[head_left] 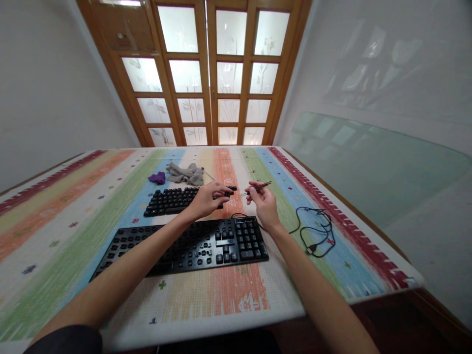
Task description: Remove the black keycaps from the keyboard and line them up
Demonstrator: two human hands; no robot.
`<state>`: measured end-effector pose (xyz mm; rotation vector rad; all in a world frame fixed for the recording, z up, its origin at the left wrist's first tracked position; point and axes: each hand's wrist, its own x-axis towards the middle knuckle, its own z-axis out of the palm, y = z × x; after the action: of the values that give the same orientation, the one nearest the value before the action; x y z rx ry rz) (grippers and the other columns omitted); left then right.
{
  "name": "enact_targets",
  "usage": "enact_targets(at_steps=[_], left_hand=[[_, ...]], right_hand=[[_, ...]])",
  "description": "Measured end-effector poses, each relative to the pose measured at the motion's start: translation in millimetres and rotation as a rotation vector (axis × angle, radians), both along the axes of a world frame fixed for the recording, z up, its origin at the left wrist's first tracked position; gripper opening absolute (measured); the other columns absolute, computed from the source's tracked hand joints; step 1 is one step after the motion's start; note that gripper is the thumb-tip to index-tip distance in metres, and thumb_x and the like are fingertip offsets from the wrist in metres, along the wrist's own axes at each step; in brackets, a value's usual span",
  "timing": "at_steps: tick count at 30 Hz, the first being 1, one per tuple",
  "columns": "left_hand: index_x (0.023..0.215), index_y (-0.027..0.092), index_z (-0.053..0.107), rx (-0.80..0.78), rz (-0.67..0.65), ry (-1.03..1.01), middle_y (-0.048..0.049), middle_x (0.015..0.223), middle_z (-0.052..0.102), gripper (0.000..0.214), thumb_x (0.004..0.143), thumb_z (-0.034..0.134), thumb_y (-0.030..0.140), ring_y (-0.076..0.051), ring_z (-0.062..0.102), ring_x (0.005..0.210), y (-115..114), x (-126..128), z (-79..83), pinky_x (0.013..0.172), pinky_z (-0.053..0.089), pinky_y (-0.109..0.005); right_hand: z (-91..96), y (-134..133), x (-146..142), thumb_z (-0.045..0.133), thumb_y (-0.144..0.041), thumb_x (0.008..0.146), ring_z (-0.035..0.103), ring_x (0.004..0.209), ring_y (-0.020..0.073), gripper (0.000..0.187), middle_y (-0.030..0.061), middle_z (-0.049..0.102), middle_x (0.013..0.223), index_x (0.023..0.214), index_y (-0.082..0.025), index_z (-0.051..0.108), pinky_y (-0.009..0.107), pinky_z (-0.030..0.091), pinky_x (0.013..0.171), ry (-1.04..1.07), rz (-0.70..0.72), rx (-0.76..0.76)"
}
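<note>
My right hand point(262, 202) grips a slim wire keycap puller point(263, 185), its thin wire prongs pointing left and its dark end up to the right. Just left of those prongs, my left hand point(211, 198) is closed in a pinch on a small black keycap point(228, 194), largely covered by the fingertips. Below both hands lies a black keyboard point(217, 268); most of its left and middle keys are bare switches, while the number pad still carries caps. Rows of loose black keycaps point(171, 200) are laid out behind it, partly hidden by my left hand.
A crumpled grey cloth point(186, 174) and a purple cloth point(157, 178) lie at the back. A thin rod point(209, 174) with a dark tip rests beside them. The black USB cable point(316, 228) is coiled at right on the striped tablecloth point(236, 305).
</note>
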<state>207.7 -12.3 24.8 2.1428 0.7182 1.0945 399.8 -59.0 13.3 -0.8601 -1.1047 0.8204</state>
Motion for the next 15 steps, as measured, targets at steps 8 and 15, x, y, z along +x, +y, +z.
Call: enact_targets(at_steps=[8,15], left_hand=[[0.101,0.014,0.070,0.260,-0.023,0.376,-0.0059,0.088,0.070,0.020,0.082,0.063,0.011,-0.016,0.062,0.077,31.0,33.1,-11.2,0.075,0.050,-0.029],[0.086,0.014,0.069,0.333,0.031,0.540,-0.0057,0.082,0.068,0.009,0.080,0.064,0.012,-0.020,0.058,0.085,52.8,48.5,-20.7,0.078,0.046,-0.030]], right_hand=[[5.0,-1.6,1.2,0.066,-0.040,0.082,0.058,0.061,0.0116,0.031,0.0019,0.064,0.080,0.102,-0.018,0.058,0.027,0.050,0.056,-0.013,-0.126,0.045],[6.9,-1.3,2.8,0.065,-0.039,0.083,0.058,0.059,0.0115,0.030,0.0010,0.063,0.079,0.104,-0.018,0.058,0.027,0.050,0.056,-0.004,-0.129,0.054]])
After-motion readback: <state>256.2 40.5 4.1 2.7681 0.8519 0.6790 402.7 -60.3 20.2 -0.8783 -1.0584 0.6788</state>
